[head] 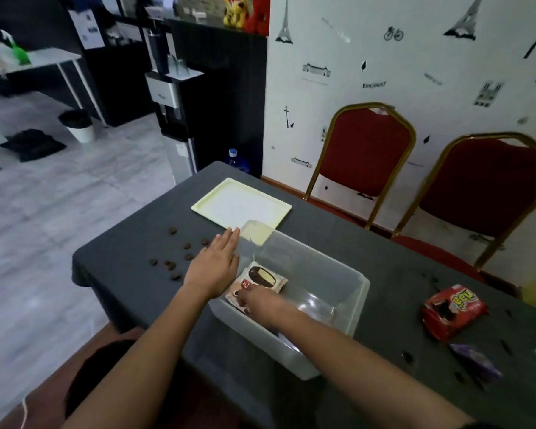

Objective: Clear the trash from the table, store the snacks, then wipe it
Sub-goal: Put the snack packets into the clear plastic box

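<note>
Clear plastic: the storage bin (307, 292) sits at the centre of the frame on the dark-clothed worktop (130, 261), its pale yellow lid (240, 204) lying flat just beyond it, so the bin is open for loading.
Snack in hand: a white-and-brown pie packet (259, 281) lies inside the bin near its left wall.
Right hand (262, 300): reaches over the near rim into the bin, fingers curled on the packet's lower edge; likely setting it down, though whether the grip is firm I cannot tell.
Left hand (214, 264): flat and spread, fingers straight, against the bin's left rim, apparently steadying it; it holds nothing.
Still to store: a red snack packet (454, 311) at right of the frame, well apart from the bin, and a purple wrapper (474, 360) below it.
Still to clear: brown cookie pieces (174, 258) scattered left of the left hand, and dark crumbs (464, 376) at lower right.
Progress: judged early; wiping not yet begun.
</note>
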Demonstrator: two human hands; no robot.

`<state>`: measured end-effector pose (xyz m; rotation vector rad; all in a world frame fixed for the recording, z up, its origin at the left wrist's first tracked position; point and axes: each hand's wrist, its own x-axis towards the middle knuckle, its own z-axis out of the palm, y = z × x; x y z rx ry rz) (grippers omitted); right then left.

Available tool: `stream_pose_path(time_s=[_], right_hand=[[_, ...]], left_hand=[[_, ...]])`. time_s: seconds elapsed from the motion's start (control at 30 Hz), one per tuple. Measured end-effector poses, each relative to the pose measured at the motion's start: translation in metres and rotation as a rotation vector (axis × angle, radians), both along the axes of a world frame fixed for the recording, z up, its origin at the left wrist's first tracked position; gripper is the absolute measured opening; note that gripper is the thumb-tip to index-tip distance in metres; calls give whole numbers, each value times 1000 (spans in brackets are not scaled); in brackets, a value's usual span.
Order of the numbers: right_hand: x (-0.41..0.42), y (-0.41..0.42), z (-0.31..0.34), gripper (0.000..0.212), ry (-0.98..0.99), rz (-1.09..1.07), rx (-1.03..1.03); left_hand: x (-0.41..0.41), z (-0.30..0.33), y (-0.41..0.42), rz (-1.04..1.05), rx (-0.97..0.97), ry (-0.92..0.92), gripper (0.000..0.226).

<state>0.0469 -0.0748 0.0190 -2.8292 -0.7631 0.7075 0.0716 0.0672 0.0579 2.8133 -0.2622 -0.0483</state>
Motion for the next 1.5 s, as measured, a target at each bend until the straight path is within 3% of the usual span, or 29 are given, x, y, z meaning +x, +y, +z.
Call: stream_pose_path(time_s=[0.17,0.27,0.43,0.53,0.67,0.77,0.83,0.93,1.03,1.1,1.2,1.3,1.5], right_hand=[[0,-8,-10,49,-365,347,-187],[-4,-20,-21,59,-300,527,-436],[9,-16,-16,59,-203,482,-472],[15,-29,6,58,-211,329,-319],[6,-85,43,52,-407,30,4],[-15,-136,67,32,-705,-152,309],[-25,-172,71,25,-798,-370,393],[-32,-237,55,26,-704,-865,289],[-43,-288,33,48,-490,-1399,104],[-48,-311,19,64,-346,-1606,83],[-44,-325,5,84,-252,-1746,152],[-33,-324,-6,95,-220,-1752,134],[-10,-324,-25,94,-246,-1806,104]], left_hand=[[1,1,0,28,-57,-26,53],[-1,-4,0,43,-76,-30,52],[4,0,4,33,-108,-7,51],[3,2,7,4,-30,5,54],[4,1,-14,27,196,6,60],[3,6,-67,-95,136,-77,60],[0,6,-109,-264,73,-107,58],[-9,2,-165,-453,71,-85,58],[-13,-11,-181,-454,111,-93,59],[-12,-17,-181,-457,119,-120,60],[-11,-19,-181,-470,114,-130,61],[-17,-22,-184,-452,118,-133,57],[-14,-23,-187,-435,126,-159,55]])
